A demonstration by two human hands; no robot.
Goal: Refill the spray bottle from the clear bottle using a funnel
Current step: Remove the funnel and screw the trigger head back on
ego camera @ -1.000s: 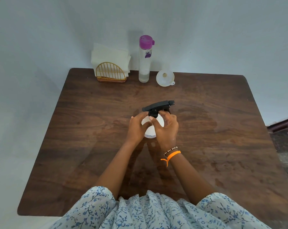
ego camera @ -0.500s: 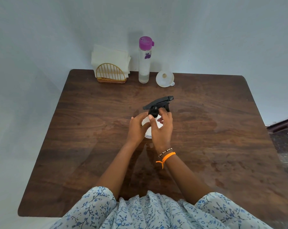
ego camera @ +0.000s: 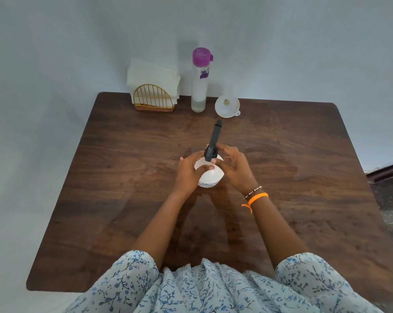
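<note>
Two hands meet over the middle of a dark wooden table [ego camera: 127, 168] in the head camera's single view. The left hand [ego camera: 187, 173] wraps its curled fingers around the left side of the white spray bottle [ego camera: 210, 176], which stands upright on the tabletop right between both hands. The right hand [ego camera: 235, 167] reaches in from the other side, its thumb and first fingers pinching around the collar of the black trigger head [ego camera: 213, 141]; the remaining fingers spread loosely above the bottle's shoulder. That trigger head sits on the bottle's neck with its nozzle pointing away from the person, toward the far edge of the table. Whether the collar is fully seated on the neck or partly loosened is hard to judge, since the fingers cover the joint.

An orange band [ego camera: 256, 197] and a beaded bracelet [ego camera: 253, 191] circle the right wrist. At the far edge, near the wall, a clear bottle [ego camera: 199, 86] with a purple cap stands upright holding a little liquid at its bottom. Just to its right, a white funnel [ego camera: 227, 106] lies on the table, its wide mouth facing the camera. To the left of the clear bottle, a gold wire holder [ego camera: 153, 100] carries a stack of white napkins [ego camera: 152, 74]. Blue-flowered sleeves [ego camera: 132, 274] fill the bottom of the view.
</note>
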